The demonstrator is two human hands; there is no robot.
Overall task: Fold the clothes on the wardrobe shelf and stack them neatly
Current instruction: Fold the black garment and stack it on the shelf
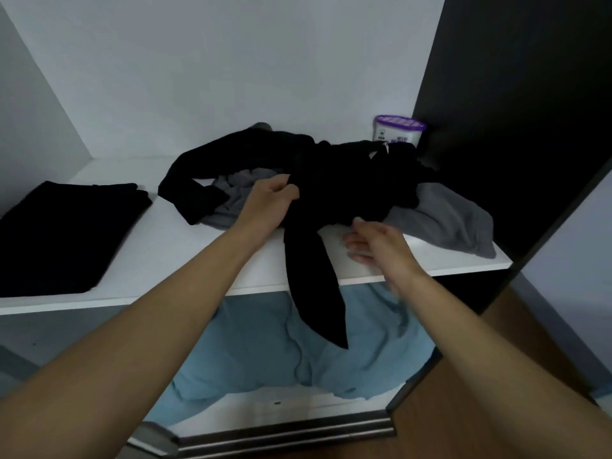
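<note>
Gripping black garment [334,180] mid-shelf [185,256]: left hand [268,200] clenched on it, right hand [374,240] open, just beside. Soft, limp, tangled; grab hem, not dangling leg.

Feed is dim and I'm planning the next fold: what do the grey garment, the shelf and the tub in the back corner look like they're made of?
Grey garment: soft, thick knit, perhaps fleece; matte with rounded folds.
Shelf: smooth white board, probably laminate; flat with a crisp edge.
Tub: looks like plastic, pale body with a purple perforated lid.
</note>
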